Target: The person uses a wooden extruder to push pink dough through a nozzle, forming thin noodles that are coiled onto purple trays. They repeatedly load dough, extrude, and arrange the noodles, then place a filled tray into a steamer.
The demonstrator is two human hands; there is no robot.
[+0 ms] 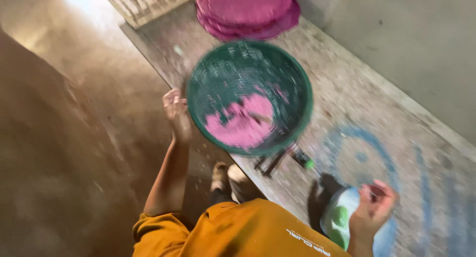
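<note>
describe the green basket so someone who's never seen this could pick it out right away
Start at the long worn wooden bench that runs along the grey wall. Near its middle, at the edge facing the person, the left hand grips the rim of a round green basket. The pink stack behind it is another colour, and only the basket has a patch of pink powder inside.

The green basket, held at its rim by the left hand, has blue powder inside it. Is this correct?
Not quite. The head view shows pink powder, not blue, inside the green basket. The left hand does hold its rim.
</note>
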